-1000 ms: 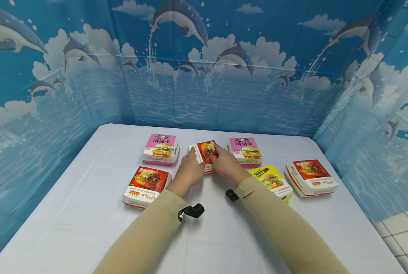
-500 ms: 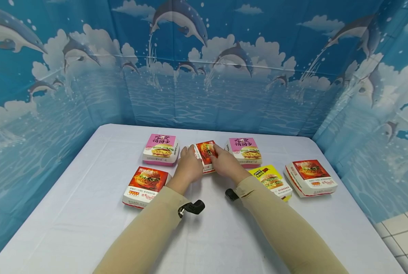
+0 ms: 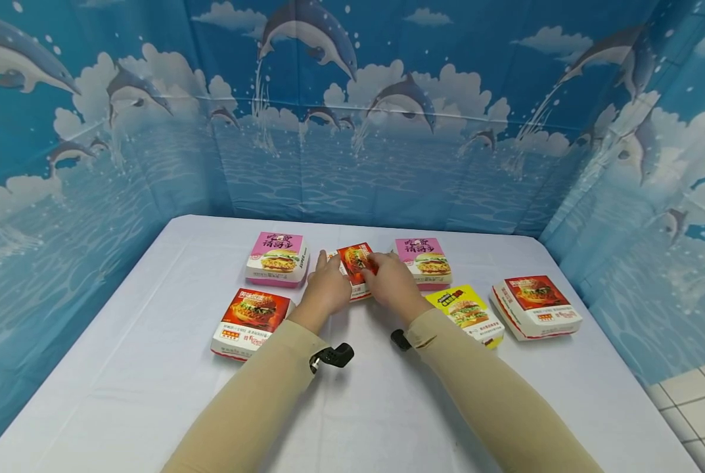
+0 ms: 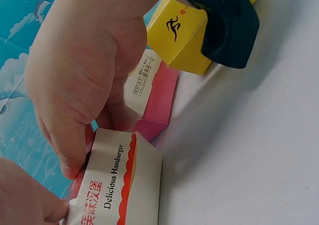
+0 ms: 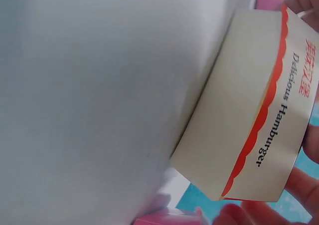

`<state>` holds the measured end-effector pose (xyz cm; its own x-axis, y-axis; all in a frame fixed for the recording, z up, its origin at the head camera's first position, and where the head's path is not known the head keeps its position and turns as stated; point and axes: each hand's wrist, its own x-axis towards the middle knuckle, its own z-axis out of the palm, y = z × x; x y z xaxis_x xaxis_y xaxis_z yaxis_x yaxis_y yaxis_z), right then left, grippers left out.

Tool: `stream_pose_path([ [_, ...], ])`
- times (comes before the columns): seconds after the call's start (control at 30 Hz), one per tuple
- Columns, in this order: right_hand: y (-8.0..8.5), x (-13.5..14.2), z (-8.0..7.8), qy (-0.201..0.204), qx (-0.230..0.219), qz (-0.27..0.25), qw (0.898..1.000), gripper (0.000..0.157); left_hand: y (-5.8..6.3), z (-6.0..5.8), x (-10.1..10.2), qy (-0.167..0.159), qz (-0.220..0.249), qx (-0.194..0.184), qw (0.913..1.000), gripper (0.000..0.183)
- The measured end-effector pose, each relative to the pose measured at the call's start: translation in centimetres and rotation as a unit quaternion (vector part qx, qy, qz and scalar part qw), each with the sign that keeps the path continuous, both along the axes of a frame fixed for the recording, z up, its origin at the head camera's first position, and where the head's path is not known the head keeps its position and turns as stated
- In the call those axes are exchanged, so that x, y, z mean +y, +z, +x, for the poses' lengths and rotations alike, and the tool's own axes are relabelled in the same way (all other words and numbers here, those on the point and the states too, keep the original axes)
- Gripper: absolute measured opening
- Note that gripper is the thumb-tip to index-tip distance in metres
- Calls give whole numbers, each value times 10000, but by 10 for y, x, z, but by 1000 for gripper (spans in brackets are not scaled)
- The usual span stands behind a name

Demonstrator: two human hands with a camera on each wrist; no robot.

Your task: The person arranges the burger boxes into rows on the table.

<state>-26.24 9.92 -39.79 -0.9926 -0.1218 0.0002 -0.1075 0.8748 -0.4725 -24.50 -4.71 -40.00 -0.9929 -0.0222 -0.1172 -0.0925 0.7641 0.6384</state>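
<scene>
Both hands are on the same thing here: the left hand (image 3: 328, 287) and right hand (image 3: 392, 282) are grasping the middle red-and-white burger box (image 3: 357, 263) from its two sides. It's at the far middle of the tabletop (image 3: 352, 420), between two pink boxes, one on the left (image 3: 277, 258) and one on the right (image 3: 424, 263). Both arms, in tan sleeves (image 3: 251, 407), reach forward from the near edge and angle in toward each other, so the hands end up just beside one another with the box between them. Right hand's thumb lies over the top of the box, fingers wrapped to the right and far side; the left hand covers the left end, though its fingertips are partly hidden. The box's side with "Delicious Hamburger" on it faces the near side, and honestly I can't tell if its base is flat down or slightly raised. Right forearm passes over the edge of a yellow box (image 3: 467, 312), with another red-topped box (image 3: 538, 305) farther right. One more red-topped box (image 3: 251, 322) sits nearer on the left, partly behind the left sleeve.
</scene>
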Motion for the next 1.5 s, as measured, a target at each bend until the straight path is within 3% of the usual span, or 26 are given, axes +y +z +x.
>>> stream_pose_path([
  [0.23,0,0,10,56,507,343,9981,54,1,1,0,97,-2,-92,9999,59],
  [0.6,-1,-3,11,118,402,463,9980,55,1,2,1,25,-370,24,9993,57],
  [0.87,-1,-3,10,127,327,397,9986,55,2,1,0,-78,-329,238,9991,54],
  [1.3,-1,-2,13,-274,508,125,9983,47,-1,5,1,115,-324,381,9987,53],
  [1.5,-1,-3,15,-307,560,314,9975,47,-2,6,2,192,-294,380,9987,54],
])
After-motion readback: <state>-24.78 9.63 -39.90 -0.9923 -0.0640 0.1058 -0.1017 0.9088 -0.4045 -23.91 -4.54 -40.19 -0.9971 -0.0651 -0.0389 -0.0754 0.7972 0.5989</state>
